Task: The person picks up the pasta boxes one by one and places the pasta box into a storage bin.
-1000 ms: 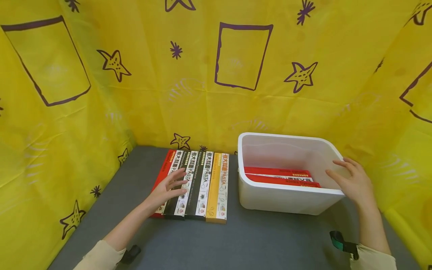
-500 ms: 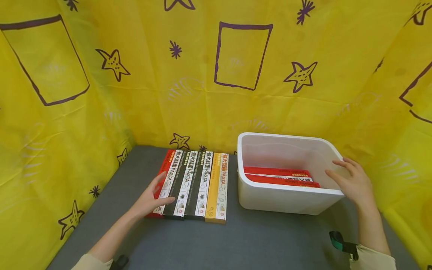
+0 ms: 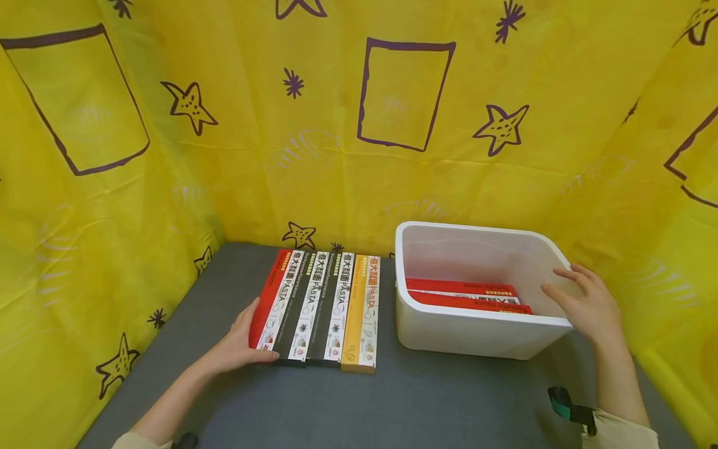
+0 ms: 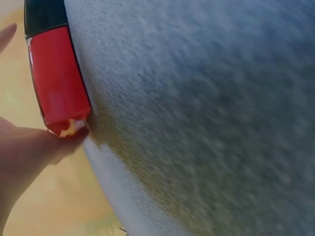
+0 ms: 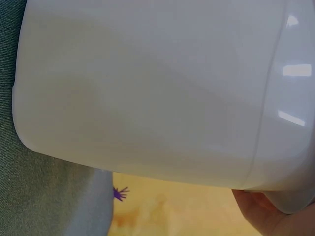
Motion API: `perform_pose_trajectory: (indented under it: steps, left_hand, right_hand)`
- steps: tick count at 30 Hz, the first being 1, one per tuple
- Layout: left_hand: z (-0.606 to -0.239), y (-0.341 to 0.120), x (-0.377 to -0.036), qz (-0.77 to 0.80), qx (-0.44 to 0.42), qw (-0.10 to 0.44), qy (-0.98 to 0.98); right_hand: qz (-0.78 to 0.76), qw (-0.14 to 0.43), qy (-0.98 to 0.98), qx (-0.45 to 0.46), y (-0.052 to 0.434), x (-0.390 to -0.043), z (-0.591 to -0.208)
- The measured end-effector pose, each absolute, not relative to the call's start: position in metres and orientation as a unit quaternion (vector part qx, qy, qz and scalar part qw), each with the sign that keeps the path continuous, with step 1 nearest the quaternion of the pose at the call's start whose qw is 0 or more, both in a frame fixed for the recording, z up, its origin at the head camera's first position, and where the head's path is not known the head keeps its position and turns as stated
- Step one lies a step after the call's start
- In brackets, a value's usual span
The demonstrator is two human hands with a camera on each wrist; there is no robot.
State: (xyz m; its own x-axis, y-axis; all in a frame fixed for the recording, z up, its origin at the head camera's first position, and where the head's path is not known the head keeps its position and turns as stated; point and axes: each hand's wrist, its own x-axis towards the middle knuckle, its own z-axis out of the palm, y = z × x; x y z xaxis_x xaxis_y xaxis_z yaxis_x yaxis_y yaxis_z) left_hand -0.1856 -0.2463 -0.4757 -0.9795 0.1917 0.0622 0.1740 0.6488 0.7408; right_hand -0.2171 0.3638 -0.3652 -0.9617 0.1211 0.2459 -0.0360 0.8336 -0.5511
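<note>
At the left end of a row of pasta boxes, my left hand (image 3: 241,343) lies against the red pasta box (image 3: 273,293). Its fingers touch that box's left side low down, while the thumb reaches over the near end, apart from the box in the left wrist view. Two black-and-white pasta boxes (image 3: 322,312) and a yellow one (image 3: 356,312) lie to the right, side by side. My right hand (image 3: 591,308) holds the right rim of a white plastic bin (image 3: 477,337), fingers hooked over the edge. Inside it lie red pasta boxes (image 3: 471,299).
All of this is on a dark grey cloth surface (image 3: 364,411). Yellow fabric (image 3: 252,156) with drawn stars and frames hangs behind and at both sides. A black strap with a green part (image 3: 566,405) sticks out by the right wrist.
The left hand has moved left and toward me, from above the black boxes down to the outer side of the red box. The right hand and the bin stay put.
</note>
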Motion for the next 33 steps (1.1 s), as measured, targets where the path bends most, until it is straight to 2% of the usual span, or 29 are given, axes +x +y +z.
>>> perform_pose_trajectory:
  steps: [9,18,33]
  left_hand:
    - [-0.481,-0.254,-0.183,0.422,0.103,0.05,0.899]
    - [-0.486,-0.256,-0.185,0.422,0.116,0.046,0.898]
    - [-0.488,-0.258,-0.185,0.346,0.117,0.007,0.931]
  right_hand:
    - [0.291,0.137,-0.947,-0.023,0.364,-0.217,-0.367]
    - [0.288,0.136,-0.948,-0.023,0.364,-0.217,-0.367]
    - [0.287,0.136,-0.948,-0.026,0.364,-0.217,-0.366]
